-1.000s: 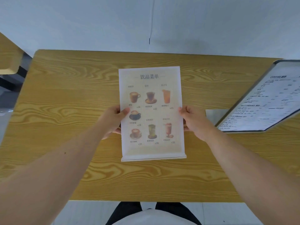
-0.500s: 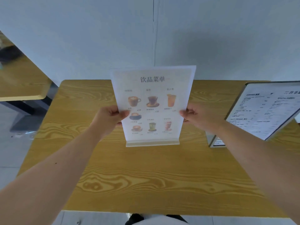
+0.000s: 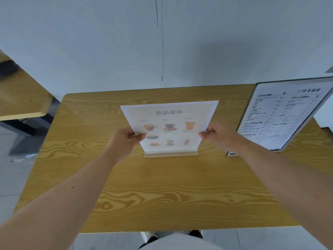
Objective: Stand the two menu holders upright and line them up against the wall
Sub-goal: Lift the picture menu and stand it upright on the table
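Head view: two menu holders. Drinks menu holder [image 3: 170,129], clear flat sheet on a narrow base strip, upright mid-table, pinched at its side edges by left hand [image 3: 124,139] and right hand [image 3: 216,134]. Dark-framed menu holder [image 3: 286,112] upright at right. One wood-grain table [image 3: 162,192]; plain wall [image 3: 108,42] behind.

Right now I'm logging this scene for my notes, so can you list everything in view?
Drinks menu holder: one, cream sheet with a clear base, mid-table, upright, pinched at both side edges.
Text menu holder: one, white sheet in a dark frame, right side of the table, standing, leaning back.
Table: one, yellow wood grain, against the wall.
Second table: one, same wood, far left.
Wall: one, pale grey, behind the table.
Floor: grey tiles, left and below.
Shoes: two, partly hidden, bottom edge.
Left hand: grips the drinks menu holder's left edge.
Right hand: grips its right edge.
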